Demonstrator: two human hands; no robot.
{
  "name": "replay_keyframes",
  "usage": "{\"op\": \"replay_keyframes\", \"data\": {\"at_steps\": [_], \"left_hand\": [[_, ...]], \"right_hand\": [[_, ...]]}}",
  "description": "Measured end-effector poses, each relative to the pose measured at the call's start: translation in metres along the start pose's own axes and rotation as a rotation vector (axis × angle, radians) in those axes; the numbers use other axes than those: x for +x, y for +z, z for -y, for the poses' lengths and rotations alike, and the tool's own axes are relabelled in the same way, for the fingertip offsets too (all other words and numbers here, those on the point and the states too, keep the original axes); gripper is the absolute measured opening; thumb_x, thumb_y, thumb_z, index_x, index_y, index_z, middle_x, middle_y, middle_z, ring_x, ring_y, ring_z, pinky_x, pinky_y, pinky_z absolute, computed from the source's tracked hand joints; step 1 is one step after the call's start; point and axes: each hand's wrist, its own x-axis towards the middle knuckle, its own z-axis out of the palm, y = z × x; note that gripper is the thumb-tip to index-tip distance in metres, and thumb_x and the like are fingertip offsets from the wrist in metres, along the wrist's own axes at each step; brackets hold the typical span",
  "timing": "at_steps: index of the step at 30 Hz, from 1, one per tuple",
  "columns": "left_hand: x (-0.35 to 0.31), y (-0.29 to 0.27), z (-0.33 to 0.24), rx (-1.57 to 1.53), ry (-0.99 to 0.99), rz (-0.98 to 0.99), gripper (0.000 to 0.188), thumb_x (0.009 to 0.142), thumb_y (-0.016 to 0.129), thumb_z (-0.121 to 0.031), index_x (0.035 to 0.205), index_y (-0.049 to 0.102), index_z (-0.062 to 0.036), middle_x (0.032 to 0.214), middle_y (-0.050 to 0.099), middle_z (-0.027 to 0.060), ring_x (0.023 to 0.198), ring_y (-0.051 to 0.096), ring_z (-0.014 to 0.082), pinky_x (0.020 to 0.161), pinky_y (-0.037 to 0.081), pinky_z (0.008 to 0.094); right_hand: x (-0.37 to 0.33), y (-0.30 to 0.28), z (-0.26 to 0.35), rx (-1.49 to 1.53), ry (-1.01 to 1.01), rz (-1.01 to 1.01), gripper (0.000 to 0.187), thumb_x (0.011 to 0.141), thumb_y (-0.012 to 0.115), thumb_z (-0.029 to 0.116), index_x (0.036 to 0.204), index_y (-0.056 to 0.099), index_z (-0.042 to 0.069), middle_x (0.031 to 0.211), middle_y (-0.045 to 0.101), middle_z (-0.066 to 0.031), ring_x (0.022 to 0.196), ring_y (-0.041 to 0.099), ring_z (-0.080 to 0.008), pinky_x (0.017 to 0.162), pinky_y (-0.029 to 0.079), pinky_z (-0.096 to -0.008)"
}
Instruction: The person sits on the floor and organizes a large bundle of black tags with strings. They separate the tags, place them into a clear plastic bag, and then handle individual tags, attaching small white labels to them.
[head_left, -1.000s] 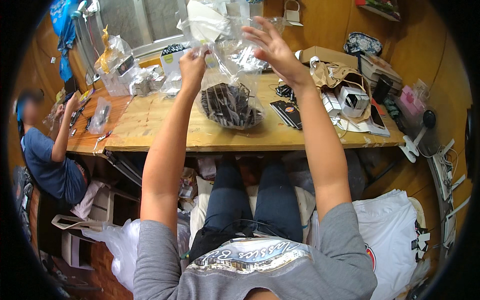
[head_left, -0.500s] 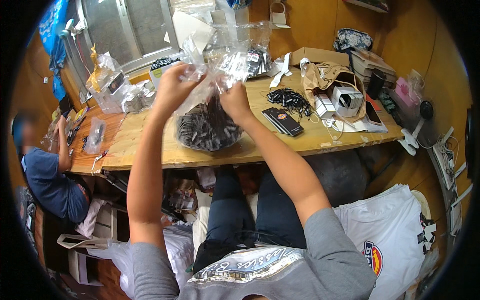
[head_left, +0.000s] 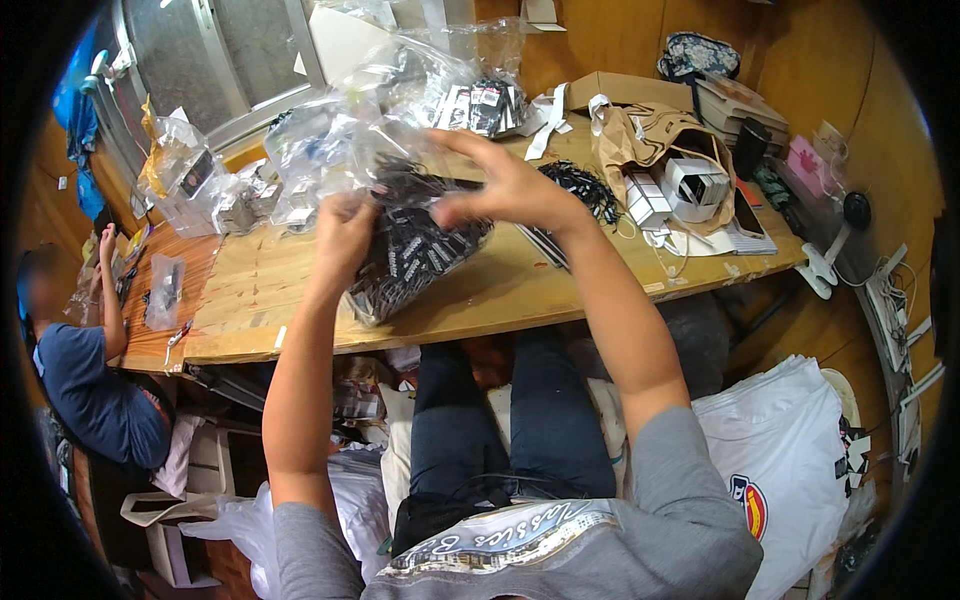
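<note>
A clear plastic bag (head_left: 405, 255) packed with small black tags on black cords sits tilted at the front of the wooden table (head_left: 270, 290). My left hand (head_left: 345, 235) is closed on the bag's gathered plastic at its left side. On the other side is my right hand (head_left: 515, 190), its thumb and fingers spread apart beside the bag's upper part. Whether its fingertips touch the plastic I cannot tell. Loose clear plastic of the bag's upper part flares up and away beyond my hands. A stack of black cards (head_left: 545, 245) lies partly hidden behind my right forearm.
Right of my hands lie a heap of black cords (head_left: 580, 190) and a brown paper bag (head_left: 650, 130) with white boxes (head_left: 695, 185). Another clear bag of tags (head_left: 485, 108) stands at the back. At the left, a person in a blue shirt (head_left: 100, 385) sits at the table.
The bag has gone from hanging upright to tilted, its top spread open. My right hand has released the plastic and opened its fingers. My left hand has moved down along the bag.
</note>
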Motion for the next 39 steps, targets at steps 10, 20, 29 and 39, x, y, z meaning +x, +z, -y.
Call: {"op": "replay_keyframes", "data": {"at_steps": [10,20,29,39], "left_hand": [[-0.001,0.011,-0.053,0.161,0.191,0.241,0.033,0.083,0.046,-0.028,0.099,0.053,0.0007,0.092,0.056,0.0089,0.088,0.048,0.0139,0.077,0.037,0.0239],[0.009,-0.052,-0.025,0.236,0.138,0.191,0.042,0.086,0.036,-0.035,0.107,0.050,-0.0014,0.096,0.056,0.0072,0.088,0.048,0.0154,0.081,0.035,0.0271],[-0.005,-0.056,0.069,0.606,0.045,0.035,0.036,0.072,0.058,-0.017,0.107,0.050,-0.0095,0.101,0.050,0.0157,0.089,0.051,0.0254,0.076,0.040,0.0324],[0.039,-0.041,0.143,1.344,0.464,-0.216,0.024,0.065,0.049,-0.004,0.086,0.057,-0.0113,0.103,0.046,0.0086,0.098,0.040,0.0270,0.074,0.037,0.0373]], "right_hand": [[-0.046,0.034,0.042,0.002,0.446,-0.232,0.053,0.056,0.071,0.034,0.093,0.054,-0.001,0.072,0.061,-0.0073,0.067,0.059,-0.0171,0.065,0.045,-0.0269],[-0.026,-0.039,0.004,0.058,0.644,-0.604,0.025,0.061,0.069,0.014,0.080,0.060,0.001,0.070,0.060,-0.0058,0.059,0.054,-0.0104,0.058,0.044,-0.0233],[0.040,-0.174,-0.158,-0.947,0.946,-0.534,0.100,0.055,0.066,0.049,0.128,0.012,0.006,0.120,0.035,-0.0216,0.111,0.032,-0.0366,0.087,0.032,-0.0429],[-0.035,0.036,-0.047,-0.469,0.733,0.197,0.044,0.070,0.058,0.015,0.110,0.044,0.003,0.110,0.046,-0.0148,0.100,0.045,-0.0256,0.085,0.035,-0.0317]]}}
